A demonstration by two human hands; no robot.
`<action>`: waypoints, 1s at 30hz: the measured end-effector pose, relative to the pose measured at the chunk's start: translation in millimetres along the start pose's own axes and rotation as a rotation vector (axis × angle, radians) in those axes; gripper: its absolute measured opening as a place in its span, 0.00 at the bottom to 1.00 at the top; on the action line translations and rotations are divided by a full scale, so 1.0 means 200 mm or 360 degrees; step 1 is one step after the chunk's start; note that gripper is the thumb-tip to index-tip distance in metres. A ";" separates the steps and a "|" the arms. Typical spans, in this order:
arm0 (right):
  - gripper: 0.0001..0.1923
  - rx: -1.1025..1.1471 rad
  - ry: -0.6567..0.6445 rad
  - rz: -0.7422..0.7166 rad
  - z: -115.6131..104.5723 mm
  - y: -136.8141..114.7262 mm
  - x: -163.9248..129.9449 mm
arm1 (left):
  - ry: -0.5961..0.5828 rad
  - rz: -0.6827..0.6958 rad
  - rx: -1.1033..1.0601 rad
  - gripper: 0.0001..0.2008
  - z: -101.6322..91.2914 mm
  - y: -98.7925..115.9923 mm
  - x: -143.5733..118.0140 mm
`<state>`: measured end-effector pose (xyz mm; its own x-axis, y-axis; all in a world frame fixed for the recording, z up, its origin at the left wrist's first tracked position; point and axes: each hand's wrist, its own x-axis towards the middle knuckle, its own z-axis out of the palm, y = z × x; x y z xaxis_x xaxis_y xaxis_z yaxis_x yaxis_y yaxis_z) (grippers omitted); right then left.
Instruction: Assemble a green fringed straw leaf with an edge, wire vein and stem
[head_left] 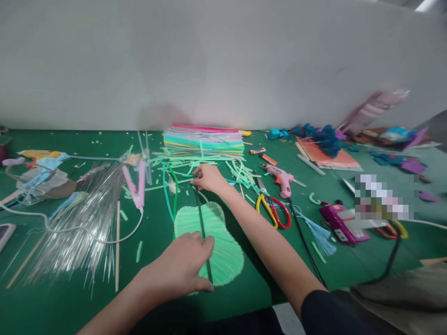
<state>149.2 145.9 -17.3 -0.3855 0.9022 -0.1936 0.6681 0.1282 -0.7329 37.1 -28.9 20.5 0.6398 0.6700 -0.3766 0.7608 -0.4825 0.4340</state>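
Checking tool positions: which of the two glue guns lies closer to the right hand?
The pink glue gun, just right of the right hand; the yellow glue gun lies at the table's far left.

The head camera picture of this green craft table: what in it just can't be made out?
- Head view: a pixelated patch masks whatever lies beside the purple tool.
- The pale pink object at far right is motion-blurred; its kind is unclear.
- The left hand covers part of the light green fringed paper leaf and the dark green stem strip.
- The right hand hides the strip's top end.
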 end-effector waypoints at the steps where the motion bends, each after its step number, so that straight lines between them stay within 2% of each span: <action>1: 0.13 0.0004 0.0003 0.0001 0.00 0.00 0.00 | 0.0001 -0.0008 0.0003 0.24 0.00 0.00 0.00; 8: 0.13 0.0052 -0.0005 0.0031 -0.01 -0.01 0.00 | 0.0036 0.0049 0.0069 0.23 0.03 -0.01 0.02; 14: 0.06 0.0140 -0.0004 0.0065 -0.01 0.01 0.02 | 0.0087 0.0060 0.0085 0.23 0.06 -0.02 0.02; 24: 0.15 0.0174 -0.0106 0.0138 -0.03 0.00 0.00 | 0.0118 0.0076 0.0087 0.23 0.06 -0.02 0.02; 30: 0.17 0.0166 -0.0131 0.0139 -0.03 0.01 0.01 | 0.0104 0.0057 0.0098 0.23 0.06 -0.02 0.02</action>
<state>154.3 150.2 -14.7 -0.3823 0.8707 -0.3093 0.6335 0.0033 -0.7737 37.2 -31.9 6.9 0.6600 0.6859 -0.3066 0.7439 -0.5393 0.3947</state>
